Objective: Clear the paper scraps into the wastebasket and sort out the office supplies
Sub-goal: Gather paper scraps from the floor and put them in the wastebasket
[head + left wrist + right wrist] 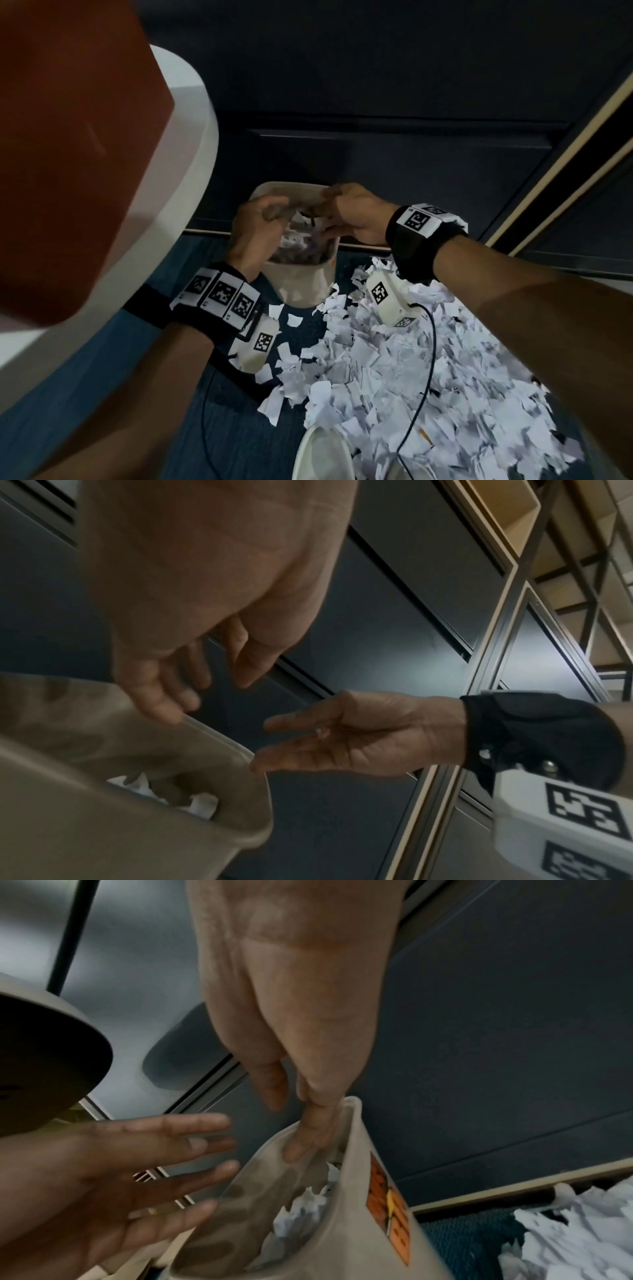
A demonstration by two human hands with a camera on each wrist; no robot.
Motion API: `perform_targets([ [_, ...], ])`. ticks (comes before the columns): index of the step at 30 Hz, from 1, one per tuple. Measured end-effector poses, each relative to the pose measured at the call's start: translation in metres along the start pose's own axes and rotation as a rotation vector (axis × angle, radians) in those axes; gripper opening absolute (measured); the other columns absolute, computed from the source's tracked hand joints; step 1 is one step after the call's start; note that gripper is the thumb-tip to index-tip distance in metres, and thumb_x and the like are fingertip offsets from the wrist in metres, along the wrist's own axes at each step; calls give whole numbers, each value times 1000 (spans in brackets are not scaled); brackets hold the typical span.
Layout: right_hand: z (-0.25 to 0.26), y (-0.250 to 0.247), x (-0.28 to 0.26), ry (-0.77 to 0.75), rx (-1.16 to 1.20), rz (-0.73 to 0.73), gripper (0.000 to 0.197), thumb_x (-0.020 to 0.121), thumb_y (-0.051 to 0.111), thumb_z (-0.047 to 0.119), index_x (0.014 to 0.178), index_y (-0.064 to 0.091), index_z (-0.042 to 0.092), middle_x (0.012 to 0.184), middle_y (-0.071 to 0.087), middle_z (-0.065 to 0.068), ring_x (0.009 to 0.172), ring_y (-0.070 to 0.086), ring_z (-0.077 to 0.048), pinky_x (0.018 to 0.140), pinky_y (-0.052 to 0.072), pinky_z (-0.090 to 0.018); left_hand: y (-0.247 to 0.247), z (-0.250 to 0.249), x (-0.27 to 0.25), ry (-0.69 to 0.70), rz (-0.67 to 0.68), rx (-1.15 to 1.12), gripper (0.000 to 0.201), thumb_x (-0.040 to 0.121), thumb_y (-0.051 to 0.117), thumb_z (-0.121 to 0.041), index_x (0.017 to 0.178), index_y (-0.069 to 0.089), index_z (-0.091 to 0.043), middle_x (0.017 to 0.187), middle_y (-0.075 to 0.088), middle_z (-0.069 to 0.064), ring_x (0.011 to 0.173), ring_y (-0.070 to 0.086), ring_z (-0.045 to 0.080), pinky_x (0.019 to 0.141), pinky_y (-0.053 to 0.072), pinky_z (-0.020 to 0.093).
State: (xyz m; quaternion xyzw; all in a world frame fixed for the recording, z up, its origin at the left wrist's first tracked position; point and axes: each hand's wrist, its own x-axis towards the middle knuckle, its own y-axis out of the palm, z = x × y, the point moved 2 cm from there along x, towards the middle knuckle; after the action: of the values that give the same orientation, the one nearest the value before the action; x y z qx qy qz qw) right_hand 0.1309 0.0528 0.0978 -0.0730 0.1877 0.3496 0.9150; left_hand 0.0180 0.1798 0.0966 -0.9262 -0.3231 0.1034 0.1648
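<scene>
Dark cabinet fronts [394, 102] back a blue carpet [102, 394] where the beige wastebasket [301, 284] stands, paper scraps [411, 377] heaped just beside it. Both the left hand [255, 229] and right hand [356, 214] hover over its mouth, fingers spread and holding nothing. Best to shake the palms clean well inside the rim so no shreds drift back out.

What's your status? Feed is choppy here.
Both hands, left and right, open over the wastebasket. Scraps inside; big paper pile left on the floor. Nothing blocking.
</scene>
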Motion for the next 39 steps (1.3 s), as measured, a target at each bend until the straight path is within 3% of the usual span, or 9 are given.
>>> perform_targets([
  [4,-2,-25,-14,-41,-52,-30,24,90,48,-13,104,62,1,91,62,-19,80,63,-29,82,60,-49,10,-5,-21,42,33,15,19,91,66,-11,98,73,-27,101,74,-4,90,71,13,78,61,37],
  [8,-21,-59,-37,-65,-154,-109,13,91,58,-8,102,65,-6,82,64,-18,73,65,-26,69,62,-38,46,-6,-56,90,212,3,15,93,61,1,100,71,-7,93,73,7,74,70,14,63,59,24],
  [12,-65,-100,-53,9,-303,-144,10,91,63,-3,99,68,-5,83,68,-21,69,65,-25,66,60,-36,91,20,-69,101,383,91,16,95,59,-3,98,71,-12,91,73,3,74,72,13,57,53,17],
  [18,-156,-164,-62,221,-471,-184,3,88,66,2,88,68,1,80,66,-17,68,64,-22,65,58,-36,146,91,-61,-75,449,179,25,92,64,-7,116,67,-11,110,70,3,95,68,20,82,59,33],
  [24,-229,-224,-59,433,-652,-251,45,85,76,29,122,57,11,96,62,-10,82,59,-24,65,54,-34,166,156,-47,-268,533,442,71,95,62,-38,153,28,-14,152,38,10,136,42,29,105,41,34],
  [27,-254,-244,-55,459,-698,-286,78,83,75,44,143,40,10,130,55,-14,111,56,-31,84,49,-38,169,189,-43,-457,501,543,98,82,59,-67,154,15,-18,159,24,14,143,30,36,114,34,44],
  [29,-270,-254,-53,472,-744,-353,95,80,74,54,150,30,9,151,39,-16,134,42,-34,105,40,-44,172,206,-46,-539,438,625,99,84,61,-63,155,9,-17,158,18,18,143,22,41,113,28,48],
  [34,-291,-246,-42,563,-664,-341,125,61,62,87,156,5,29,163,9,-15,146,21,-41,110,35,-59,182,213,-46,-405,315,583,90,88,66,-50,154,11,-24,159,7,17,143,11,44,115,20,53],
  [39,-279,-194,-24,478,-664,-222,117,48,60,95,147,25,43,158,20,-12,141,27,-43,109,31,-64,213,200,-44,-328,477,307,103,65,68,-80,148,24,-37,153,26,12,137,34,41,106,41,56],
])
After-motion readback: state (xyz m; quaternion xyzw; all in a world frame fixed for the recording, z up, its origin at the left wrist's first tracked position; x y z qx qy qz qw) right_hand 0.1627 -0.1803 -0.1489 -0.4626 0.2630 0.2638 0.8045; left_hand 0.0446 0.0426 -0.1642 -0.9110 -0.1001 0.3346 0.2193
